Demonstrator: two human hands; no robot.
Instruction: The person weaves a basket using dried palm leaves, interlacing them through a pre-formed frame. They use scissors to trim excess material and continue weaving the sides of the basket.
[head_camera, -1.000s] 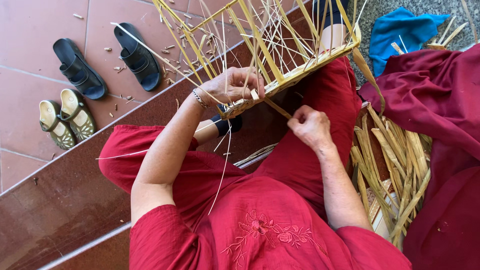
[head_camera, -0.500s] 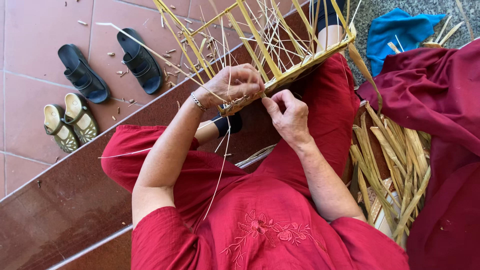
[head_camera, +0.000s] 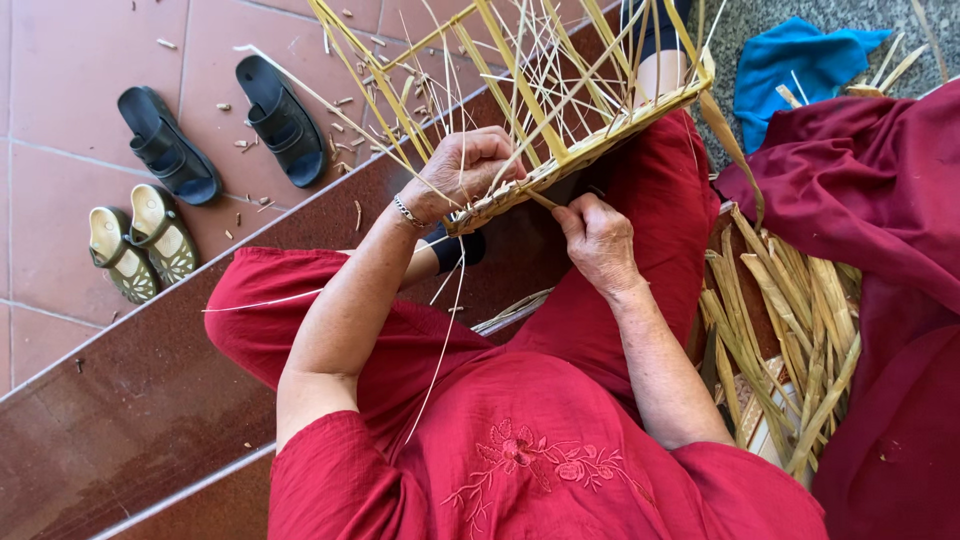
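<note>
1. On the tiled floor (head_camera: 60, 90) at far left we list two pairs of footwear: black sandals (head_camera: 215, 125) above, and pale slippers (head_camera: 140, 240) below them, with small trimmings scattered around.
2. Next comes a dark polished step (head_camera: 130, 400), running diagonally under our red-clothed lap.
3. Our left hand (head_camera: 465, 170), with a thin bracelet at the wrist, is curled closed over the near left corner of the woven basket frame (head_camera: 560, 150), fingers wrapped around its rim and a few thin strands.
4. We judge the basket frame, held just above our knees, to be at an early stage. A low band of weaving runs along the base edge; the upright stakes stand bare and splayed, so the sides remain to be woven.
5. Our right hand (head_camera: 600, 240) sits just beneath that edge, its fingertips pinching a strip against the woven band.
6. Beside our right leg lies a bundle of flat yellow-green strips (head_camera: 790, 330), unused stock.
7. At far right we note dark red cloth (head_camera: 880, 210), with a blue cloth (head_camera: 790, 65) above it.
</note>
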